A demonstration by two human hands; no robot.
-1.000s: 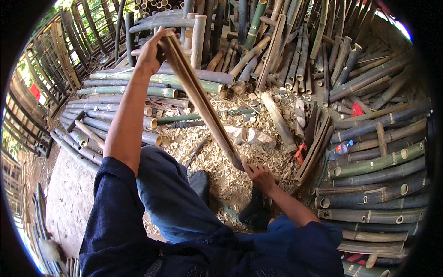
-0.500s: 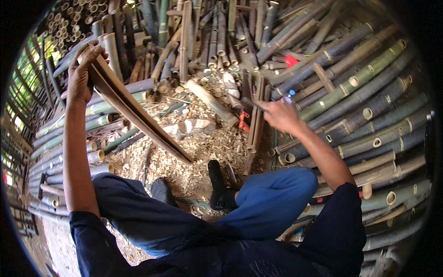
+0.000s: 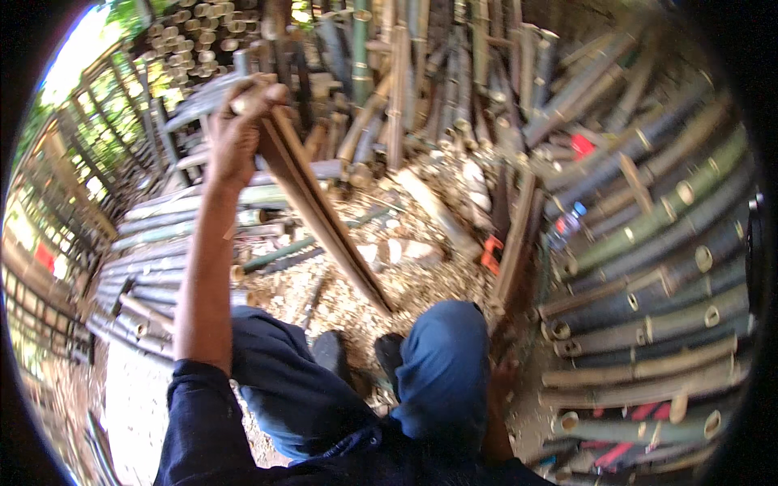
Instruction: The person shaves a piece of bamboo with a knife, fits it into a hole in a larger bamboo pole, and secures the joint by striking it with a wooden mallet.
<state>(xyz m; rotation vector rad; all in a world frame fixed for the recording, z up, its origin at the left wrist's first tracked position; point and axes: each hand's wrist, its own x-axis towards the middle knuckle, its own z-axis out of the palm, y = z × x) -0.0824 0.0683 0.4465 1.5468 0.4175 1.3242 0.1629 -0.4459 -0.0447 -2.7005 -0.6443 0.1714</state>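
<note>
My left hand (image 3: 241, 134) is raised, its fingers wrapped round the top of a long brown split bamboo piece (image 3: 324, 217). A lengthwise gap runs down the piece, which slants to the right. Its lower end reaches the wood shavings (image 3: 433, 283) in front of my feet. Low beside my right knee is my right hand (image 3: 503, 375), blurred and partly hidden by the leg, so its fingers cannot be made out. More split bamboo lengths (image 3: 519, 243) stand or lean just beyond that knee, close to an orange-red saw-like handle (image 3: 491, 253).
Many bamboo poles (image 3: 648, 300) are stacked along the right, with a plastic bottle (image 3: 566, 227) at their near edge. Another pile of poles (image 3: 162, 235) lies at left. Upright bamboo (image 3: 397, 97) stands at the back, and a cut pole (image 3: 438, 212) rests on the shavings.
My right hand has dropped from above the split lengths to beside my right knee. That knee is drawn up. The view has turned left; my left hand still grips the bamboo.
</note>
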